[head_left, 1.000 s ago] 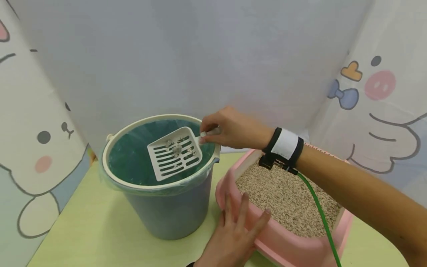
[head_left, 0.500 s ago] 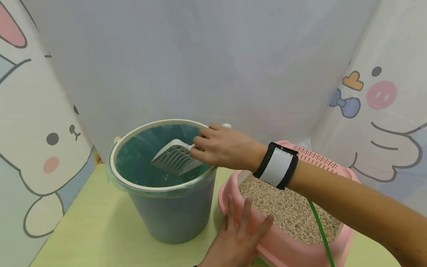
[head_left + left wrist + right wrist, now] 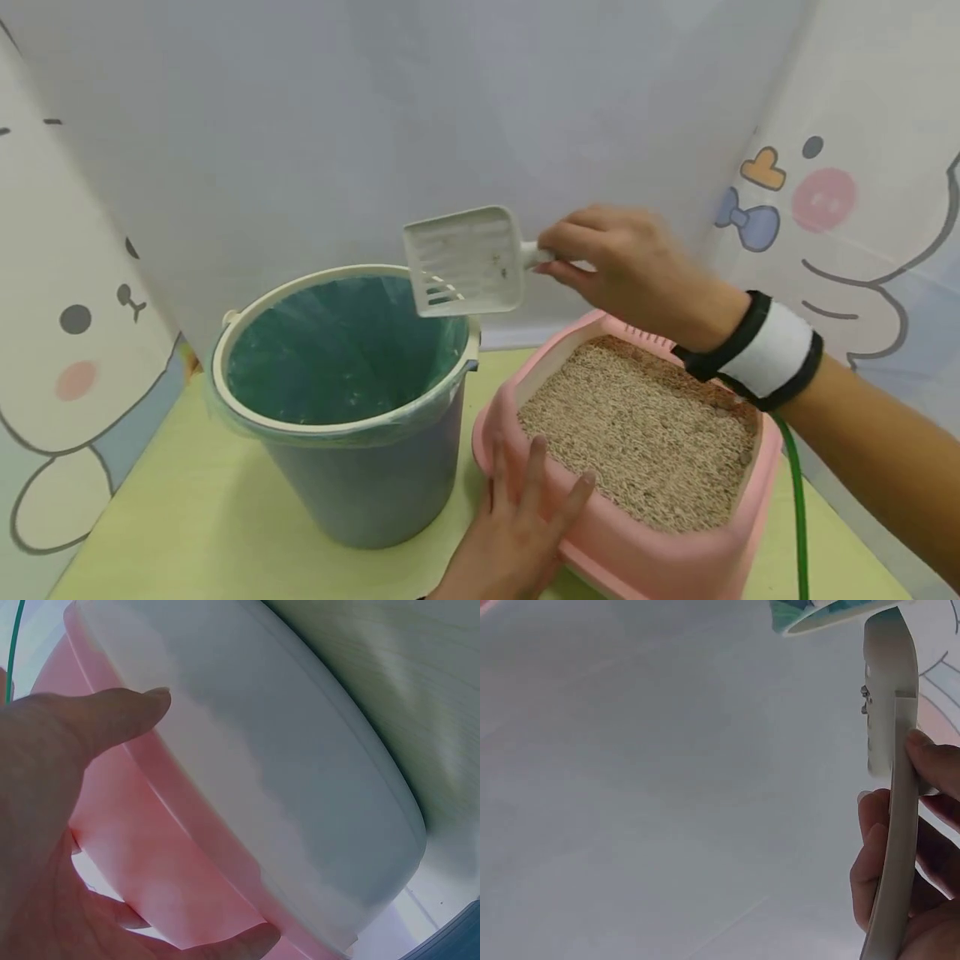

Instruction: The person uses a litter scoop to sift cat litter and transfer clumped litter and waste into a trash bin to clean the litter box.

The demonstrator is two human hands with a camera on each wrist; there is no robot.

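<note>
My right hand [image 3: 626,267] grips the handle of a white slotted litter scoop [image 3: 465,260], held in the air above the gap between bucket and litter box. In the right wrist view the scoop [image 3: 889,727] shows edge-on with my fingers [image 3: 934,761] round its handle. A grey-blue bucket [image 3: 375,475] lined with a green bag stands at the left. A pink litter box [image 3: 637,550] full of beige litter stands to its right. My left hand [image 3: 517,525] rests flat with straight fingers against the box's near-left wall, which also fills the left wrist view as the pink box [image 3: 195,855].
Everything stands on a pale green table [image 3: 217,533]. White panels with cartoon animals [image 3: 82,333] close in the left, back and right sides. A green cable [image 3: 797,508] hangs from the right wrist strap over the box's right corner.
The right hand lifted the scoop out of the bucket and moved it up and to the right; the clumps seen on it earlier are gone. The left hand stayed on the box.
</note>
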